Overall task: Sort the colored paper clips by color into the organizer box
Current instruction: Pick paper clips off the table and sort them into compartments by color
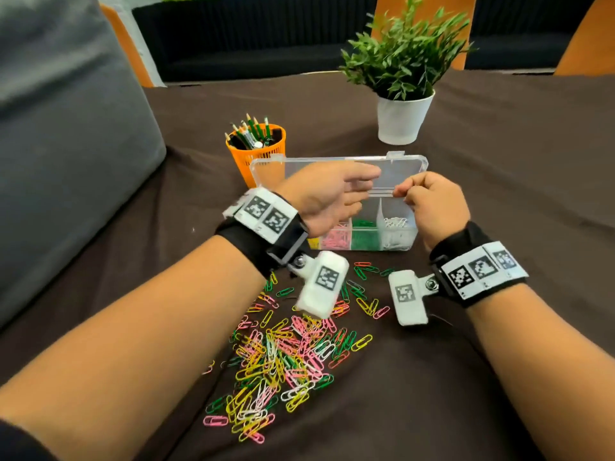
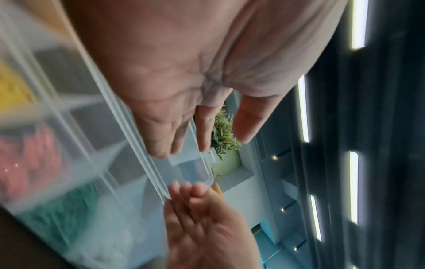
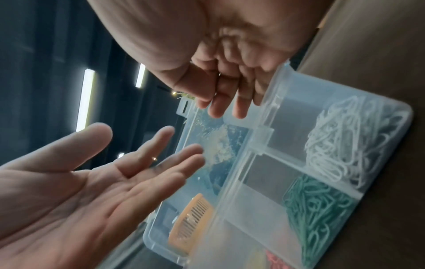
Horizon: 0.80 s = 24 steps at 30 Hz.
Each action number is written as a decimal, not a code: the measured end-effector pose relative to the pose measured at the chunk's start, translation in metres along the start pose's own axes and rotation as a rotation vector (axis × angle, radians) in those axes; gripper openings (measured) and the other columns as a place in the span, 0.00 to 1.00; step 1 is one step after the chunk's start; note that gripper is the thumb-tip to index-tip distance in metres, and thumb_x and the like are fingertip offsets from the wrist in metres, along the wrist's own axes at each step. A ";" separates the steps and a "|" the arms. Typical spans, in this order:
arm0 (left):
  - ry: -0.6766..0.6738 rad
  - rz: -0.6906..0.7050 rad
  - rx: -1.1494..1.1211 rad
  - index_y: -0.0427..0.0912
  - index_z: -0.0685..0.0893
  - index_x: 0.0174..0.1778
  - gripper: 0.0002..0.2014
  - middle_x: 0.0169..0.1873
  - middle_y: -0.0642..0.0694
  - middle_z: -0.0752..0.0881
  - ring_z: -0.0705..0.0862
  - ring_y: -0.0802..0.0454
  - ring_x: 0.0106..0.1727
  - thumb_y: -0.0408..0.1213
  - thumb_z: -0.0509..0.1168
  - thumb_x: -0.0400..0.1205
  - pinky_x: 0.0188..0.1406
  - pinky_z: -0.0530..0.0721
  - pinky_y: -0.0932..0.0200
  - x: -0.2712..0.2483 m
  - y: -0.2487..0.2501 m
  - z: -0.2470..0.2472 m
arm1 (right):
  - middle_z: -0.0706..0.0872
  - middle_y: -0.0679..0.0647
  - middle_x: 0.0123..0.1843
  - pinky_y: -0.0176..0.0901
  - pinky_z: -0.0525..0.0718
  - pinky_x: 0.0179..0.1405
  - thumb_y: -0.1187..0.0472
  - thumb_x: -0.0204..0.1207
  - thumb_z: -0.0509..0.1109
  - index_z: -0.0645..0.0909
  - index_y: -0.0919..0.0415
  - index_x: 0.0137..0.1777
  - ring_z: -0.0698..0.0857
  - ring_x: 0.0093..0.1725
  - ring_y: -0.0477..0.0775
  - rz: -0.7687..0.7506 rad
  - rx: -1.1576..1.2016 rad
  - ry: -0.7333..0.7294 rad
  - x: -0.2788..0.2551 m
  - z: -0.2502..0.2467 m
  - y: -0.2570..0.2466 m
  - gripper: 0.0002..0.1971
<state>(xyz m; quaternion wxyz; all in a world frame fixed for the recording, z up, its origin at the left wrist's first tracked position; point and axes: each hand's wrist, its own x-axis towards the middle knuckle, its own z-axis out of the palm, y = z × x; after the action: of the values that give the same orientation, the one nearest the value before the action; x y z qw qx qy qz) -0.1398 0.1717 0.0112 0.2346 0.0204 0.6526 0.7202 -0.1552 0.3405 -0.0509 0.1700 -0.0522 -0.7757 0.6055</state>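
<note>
Two hands: left hand (image 1: pixel 327 194), right hand (image 1: pixel 434 206). One clear organizer box (image 1: pixel 392 242) with one raised lid (image 1: pixel 404 168). Four filled compartments visible: one of yellow clips (image 1: pixel 313 242), one of pink clips (image 1: pixel 333 239), one of green clips (image 1: pixel 363 237), one of white clips (image 1: pixel 396 235). One loose clip pile (image 1: pixel 283 357) on the cloth, too many to count. One orange pencil cup (image 1: pixel 256 151), about six pencils. One potted plant (image 1: pixel 404 116). Two wrist bands, two tagged white camera blocks.

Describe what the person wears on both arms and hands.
Both forearms are bare, no sleeves. Each wrist carries a black strap with a white band of black-and-white square markers, and a white block camera with its own marker bolted below. The left hand and right hand wear no gloves.
</note>
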 end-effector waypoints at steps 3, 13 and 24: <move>-0.003 0.077 0.276 0.38 0.84 0.55 0.05 0.51 0.39 0.85 0.87 0.49 0.49 0.29 0.64 0.85 0.49 0.85 0.60 -0.029 0.001 -0.035 | 0.83 0.44 0.33 0.29 0.75 0.35 0.71 0.67 0.67 0.81 0.53 0.35 0.77 0.29 0.36 -0.122 -0.176 0.008 -0.021 0.000 -0.007 0.10; -0.390 -0.090 1.472 0.54 0.88 0.56 0.12 0.42 0.55 0.89 0.82 0.68 0.35 0.39 0.74 0.77 0.40 0.78 0.69 -0.113 -0.068 -0.097 | 0.87 0.45 0.37 0.36 0.81 0.42 0.61 0.73 0.73 0.84 0.48 0.45 0.81 0.34 0.39 -0.260 -0.795 -1.156 -0.116 0.039 -0.027 0.06; -0.232 0.120 1.515 0.50 0.86 0.43 0.04 0.33 0.57 0.85 0.81 0.63 0.35 0.43 0.73 0.77 0.37 0.79 0.62 -0.123 -0.085 -0.111 | 0.85 0.37 0.37 0.32 0.80 0.43 0.63 0.68 0.72 0.83 0.44 0.45 0.82 0.36 0.35 -0.281 -0.899 -1.134 -0.135 0.040 -0.036 0.11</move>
<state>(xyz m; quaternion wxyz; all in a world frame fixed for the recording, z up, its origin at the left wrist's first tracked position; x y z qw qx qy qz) -0.0414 0.0266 -0.0518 0.1841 0.2862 0.9368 0.0809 -0.0377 0.2556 -0.0520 -0.2191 0.3043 -0.9171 0.1356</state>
